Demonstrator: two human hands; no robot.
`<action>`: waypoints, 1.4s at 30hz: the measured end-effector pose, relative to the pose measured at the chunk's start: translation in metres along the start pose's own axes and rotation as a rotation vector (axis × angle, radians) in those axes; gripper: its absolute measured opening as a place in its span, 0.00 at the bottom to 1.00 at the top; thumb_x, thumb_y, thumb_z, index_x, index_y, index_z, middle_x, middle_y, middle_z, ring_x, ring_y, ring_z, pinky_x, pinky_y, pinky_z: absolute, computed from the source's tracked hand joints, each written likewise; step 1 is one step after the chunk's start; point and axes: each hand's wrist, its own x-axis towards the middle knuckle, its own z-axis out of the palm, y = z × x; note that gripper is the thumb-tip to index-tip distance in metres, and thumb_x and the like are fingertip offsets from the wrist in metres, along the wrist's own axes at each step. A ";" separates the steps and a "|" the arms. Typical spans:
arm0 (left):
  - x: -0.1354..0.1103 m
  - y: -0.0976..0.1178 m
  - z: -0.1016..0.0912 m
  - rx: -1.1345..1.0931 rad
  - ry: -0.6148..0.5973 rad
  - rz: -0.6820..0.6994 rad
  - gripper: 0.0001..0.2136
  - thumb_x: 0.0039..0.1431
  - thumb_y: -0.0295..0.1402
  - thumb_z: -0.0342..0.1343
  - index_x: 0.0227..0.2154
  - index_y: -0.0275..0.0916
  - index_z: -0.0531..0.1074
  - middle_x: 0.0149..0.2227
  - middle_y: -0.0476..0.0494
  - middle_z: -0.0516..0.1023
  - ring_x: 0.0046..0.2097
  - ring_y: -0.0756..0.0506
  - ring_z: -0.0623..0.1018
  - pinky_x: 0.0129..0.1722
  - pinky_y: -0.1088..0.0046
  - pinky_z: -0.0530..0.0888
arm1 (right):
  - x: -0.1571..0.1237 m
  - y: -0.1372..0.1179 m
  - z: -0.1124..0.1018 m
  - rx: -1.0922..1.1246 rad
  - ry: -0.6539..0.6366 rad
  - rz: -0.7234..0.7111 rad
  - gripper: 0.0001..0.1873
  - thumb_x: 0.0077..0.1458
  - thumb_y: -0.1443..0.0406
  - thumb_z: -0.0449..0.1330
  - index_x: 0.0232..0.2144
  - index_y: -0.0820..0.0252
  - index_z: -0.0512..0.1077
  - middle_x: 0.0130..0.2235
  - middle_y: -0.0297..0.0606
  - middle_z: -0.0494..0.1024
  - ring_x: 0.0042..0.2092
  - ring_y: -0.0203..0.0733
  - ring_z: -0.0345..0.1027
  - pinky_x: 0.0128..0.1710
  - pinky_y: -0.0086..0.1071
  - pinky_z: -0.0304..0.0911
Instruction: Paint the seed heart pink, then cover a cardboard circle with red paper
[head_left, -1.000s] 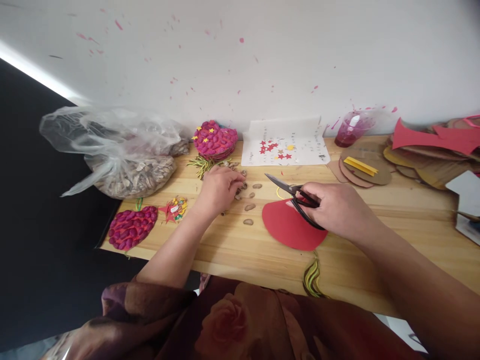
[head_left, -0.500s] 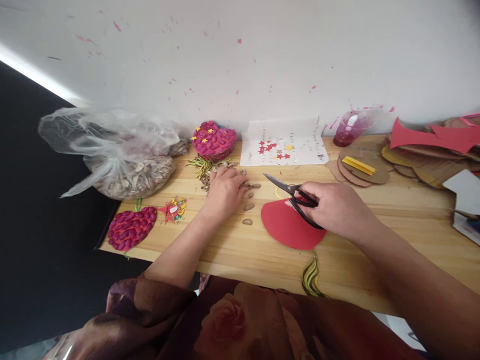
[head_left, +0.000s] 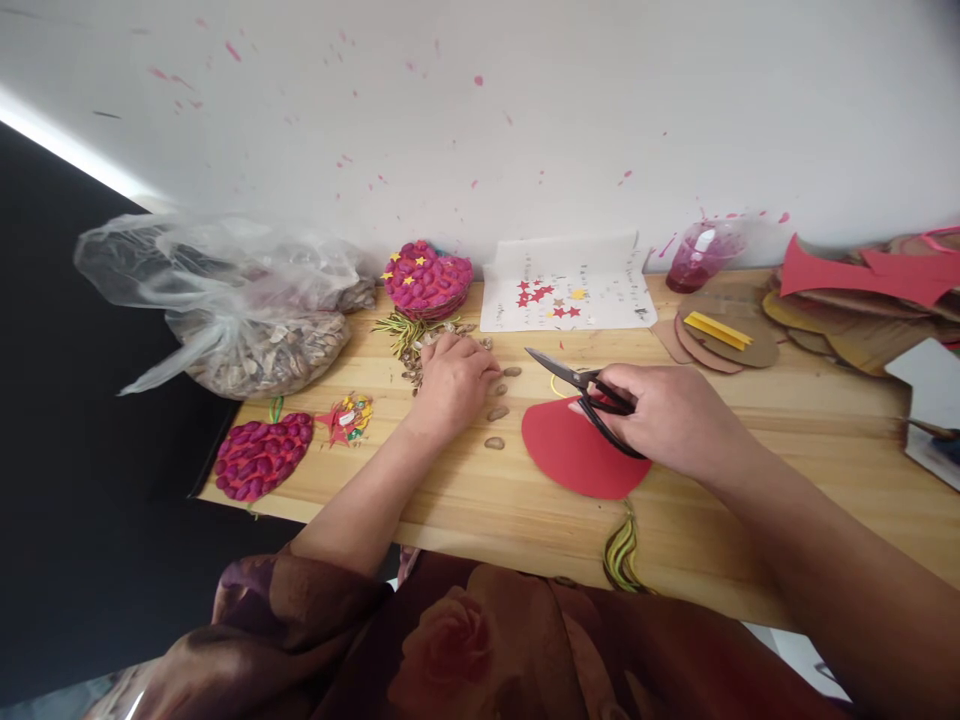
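My right hand (head_left: pixel 671 418) grips black scissors (head_left: pixel 581 385) by the handles, blades pointing left, resting over a red heart-shaped paper (head_left: pixel 577 455) on the wooden table (head_left: pixel 750 500). My left hand (head_left: pixel 454 380) lies palm down with fingers curled over a scatter of small brown seeds (head_left: pixel 496 412) just left of the red paper. Whether it holds any seed is hidden under the fingers.
A clear plastic bag of seeds (head_left: pixel 247 320) sits at the left. Pink seed-covered hearts (head_left: pixel 262 455) (head_left: pixel 427 278), a white sheet with star stickers (head_left: pixel 570 290), a pink-stained cup (head_left: pixel 701 255) and cardboard and red paper cut-outs (head_left: pixel 855 290) line the wall. Green-yellow cords (head_left: pixel 622 555) hang off the front edge.
My left hand has slid slightly right and forward over the seeds. The right hand with the scissors has barely moved.
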 end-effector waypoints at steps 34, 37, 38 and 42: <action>-0.001 -0.005 -0.009 -0.069 -0.011 -0.101 0.08 0.59 0.29 0.61 0.37 0.46 0.83 0.41 0.44 0.84 0.48 0.36 0.73 0.47 0.55 0.59 | 0.000 0.000 0.001 0.000 0.002 -0.004 0.11 0.55 0.54 0.61 0.27 0.54 0.73 0.26 0.34 0.79 0.26 0.39 0.68 0.27 0.32 0.50; -0.001 -0.006 -0.015 -0.055 -0.005 -0.107 0.06 0.59 0.30 0.61 0.35 0.45 0.83 0.40 0.44 0.84 0.47 0.37 0.73 0.47 0.55 0.59 | -0.001 0.000 0.001 -0.004 0.005 -0.014 0.11 0.55 0.55 0.61 0.28 0.55 0.73 0.26 0.34 0.79 0.26 0.39 0.68 0.26 0.32 0.50; -0.001 -0.005 -0.015 -0.051 -0.012 -0.098 0.05 0.59 0.31 0.62 0.33 0.45 0.83 0.39 0.44 0.84 0.47 0.37 0.73 0.47 0.55 0.59 | 0.000 0.000 0.001 -0.009 0.002 -0.016 0.11 0.54 0.55 0.61 0.28 0.55 0.74 0.26 0.33 0.79 0.26 0.39 0.68 0.26 0.32 0.50; -0.003 -0.002 -0.006 -0.031 -0.026 -0.037 0.04 0.58 0.31 0.63 0.31 0.45 0.82 0.37 0.45 0.83 0.47 0.37 0.73 0.47 0.56 0.59 | 0.000 0.000 0.002 -0.015 0.003 -0.011 0.10 0.54 0.55 0.62 0.28 0.55 0.74 0.26 0.34 0.80 0.27 0.40 0.70 0.27 0.32 0.50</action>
